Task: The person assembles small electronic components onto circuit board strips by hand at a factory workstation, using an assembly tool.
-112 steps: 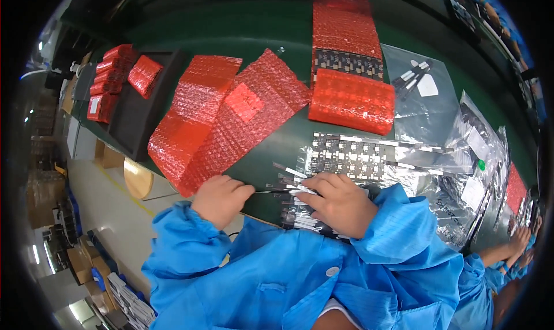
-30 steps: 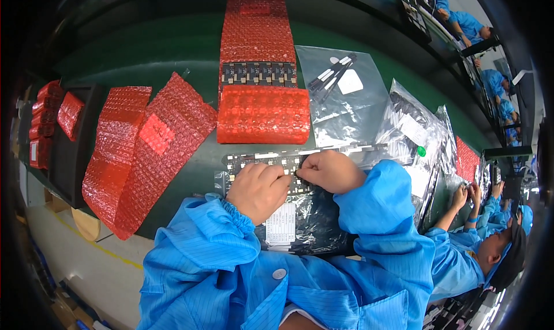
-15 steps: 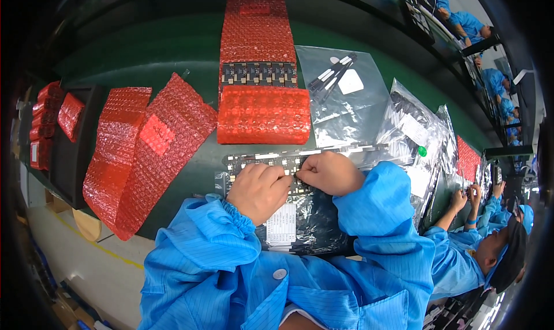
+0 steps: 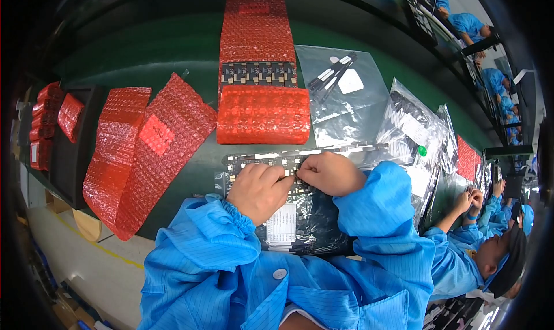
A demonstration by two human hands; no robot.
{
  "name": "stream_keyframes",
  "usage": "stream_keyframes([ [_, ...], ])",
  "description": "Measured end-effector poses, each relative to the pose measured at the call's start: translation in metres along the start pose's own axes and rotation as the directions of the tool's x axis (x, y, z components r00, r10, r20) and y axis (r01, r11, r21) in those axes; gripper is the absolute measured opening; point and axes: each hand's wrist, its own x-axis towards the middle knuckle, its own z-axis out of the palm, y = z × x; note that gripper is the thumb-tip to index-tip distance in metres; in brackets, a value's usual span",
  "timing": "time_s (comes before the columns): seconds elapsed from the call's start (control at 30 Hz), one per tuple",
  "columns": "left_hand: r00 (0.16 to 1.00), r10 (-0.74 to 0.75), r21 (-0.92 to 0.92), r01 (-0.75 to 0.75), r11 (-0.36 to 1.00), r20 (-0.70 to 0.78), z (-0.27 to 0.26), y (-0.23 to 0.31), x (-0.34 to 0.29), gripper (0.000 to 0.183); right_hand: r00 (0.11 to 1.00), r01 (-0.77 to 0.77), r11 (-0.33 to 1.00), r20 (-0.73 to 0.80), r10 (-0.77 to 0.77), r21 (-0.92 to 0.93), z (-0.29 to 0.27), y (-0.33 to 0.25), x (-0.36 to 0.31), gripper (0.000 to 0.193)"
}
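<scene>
A long, narrow circuit board strip is lying flat just ahead of the left hand; the right hand is covering its middle; a dark component-studded surface is showing.

An electronics assembly line in a factory is shown. A long dark green work table is laid with red bubble-wrap sheets, strips of small dark circuit boards and clear plastic bags of parts. Along the table's right side, further workers in blue cleanroom smocks are seated at the same bench. At its left end, black trays holding red wrapped packets are kept.
</scene>
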Motion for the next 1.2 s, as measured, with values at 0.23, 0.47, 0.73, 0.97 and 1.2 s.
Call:
stream_keyframes([
  [0.23, 1.0, -0.002, -0.019, 0.002, 1.0, 0.0, 0.001, -0.001, -0.002, 0.023, 0.999, 0.029, 0.999, 0.034, -0.03, 0.026, -0.001, 0.003, 0.002, 0.021],
  [0.47, 1.0, -0.014, -0.021, 0.015, 1.0, 0.028, 0.001, -0.001, -0.003, 0.025, 0.997, 0.034, 0.999, 0.075, -0.034, -0.001, -0.005, 0.002, 0.003, 0.022],
  [0.73, 1.0, -0.005, -0.027, 0.006, 1.0, 0.01, 0.001, -0.002, -0.002, 0.022, 0.993, 0.06, 0.996, 0.108, -0.052, -0.064, -0.007, -0.002, 0.007, 0.021],
  [0.97, 1.0, -0.002, -0.004, 0.002, 1.0, 0.015, 0.002, -0.001, -0.003, 0.026, 0.997, 0.053, 0.978, 0.071, -0.039, -0.202, -0.005, -0.008, 0.006, 0.022],
  [1.2, 1.0, 0.02, 0.068, -0.021, 0.997, 0.02, 0.003, 0.0, -0.002, 0.024, 0.994, 0.092, 0.982, 0.072, -0.081, -0.168, -0.007, -0.009, 0.002, 0.023],
])
